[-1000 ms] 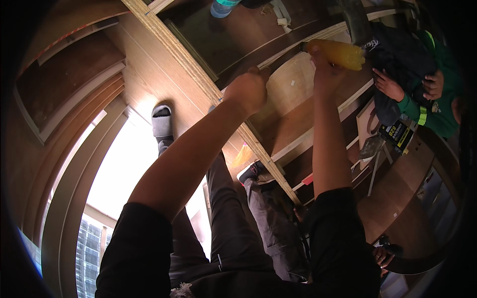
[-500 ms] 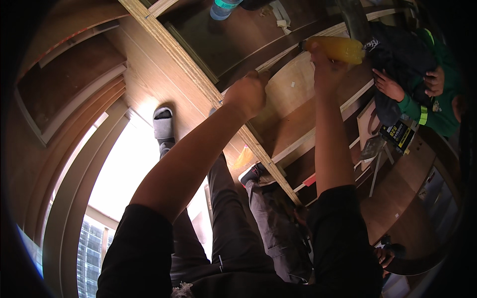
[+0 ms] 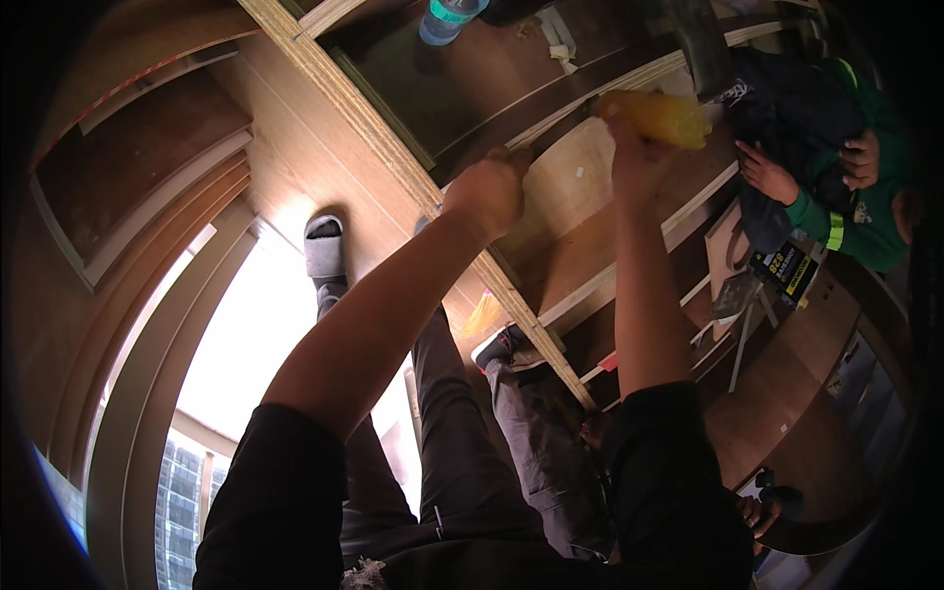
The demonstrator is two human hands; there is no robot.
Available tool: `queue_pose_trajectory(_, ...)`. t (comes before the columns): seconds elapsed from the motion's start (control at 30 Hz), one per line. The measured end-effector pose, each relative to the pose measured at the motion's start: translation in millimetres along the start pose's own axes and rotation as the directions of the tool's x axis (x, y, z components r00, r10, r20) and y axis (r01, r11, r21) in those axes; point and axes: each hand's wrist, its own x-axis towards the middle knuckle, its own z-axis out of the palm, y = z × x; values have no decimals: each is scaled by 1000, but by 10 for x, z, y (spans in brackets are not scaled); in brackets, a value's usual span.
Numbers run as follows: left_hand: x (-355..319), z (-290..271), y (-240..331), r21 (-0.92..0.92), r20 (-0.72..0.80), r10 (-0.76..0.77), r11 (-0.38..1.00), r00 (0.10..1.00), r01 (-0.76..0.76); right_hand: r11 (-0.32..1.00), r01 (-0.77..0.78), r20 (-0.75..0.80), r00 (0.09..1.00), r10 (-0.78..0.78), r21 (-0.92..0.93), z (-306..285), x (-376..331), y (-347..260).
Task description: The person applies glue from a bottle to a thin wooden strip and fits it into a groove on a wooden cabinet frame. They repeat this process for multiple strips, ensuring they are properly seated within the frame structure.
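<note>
In my right hand (image 3: 639, 162) is a plastic bottle (image 3: 661, 120) of yellow-orange liquid, lying nearly on its side above the wooden frame. Its left end is dark, and motion blurs it a little. My left hand (image 3: 487, 197) is closed over the open-topped wooden framework, close to a long plywood edge (image 3: 379, 152). Whatever those fingers may grip is hidden from me. Below the bottle, a pale plywood panel (image 3: 575, 202) shows inside the framework.
A clear water bottle (image 3: 448, 22) stands at the top. To the right sits a person in a green sleeve (image 3: 806, 216), near a black-and-yellow can (image 3: 787, 270). Another person's shoe (image 3: 501, 346) and a small yellow-orange brush (image 3: 482, 313) are beside the plywood edge.
The yellow bottle and my right hand have shifted slightly left and down, and the bottle tilts a little more. My left hand stays nearly in place.
</note>
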Motion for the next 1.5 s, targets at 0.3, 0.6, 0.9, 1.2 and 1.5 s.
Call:
queue_pose_trajectory(0.3,-46,-110,10,-22,77,-60,998,995,62,994,-83,-20,996,84,75,285,-383,-214)
queue_pose_trajectory(0.6,-156,-182,-140,13,33,4,1000,999,-5,988,-150,-18,988,150,22,168,-298,-128)
queue_pose_trajectory(0.9,-387,-252,-253,18,20,30,999,999,-30,984,-150,-32,988,154,94,107,-188,-142)
queue_pose_trajectory(1.2,-1198,-487,-659,-300,207,-306,884,929,358,996,-56,-15,998,57,70,218,-598,-184)
queue_pose_trajectory(1.5,-1108,-311,-545,-449,-39,-123,889,992,93,1000,-9,7,1000,9,18,87,-126,-79)
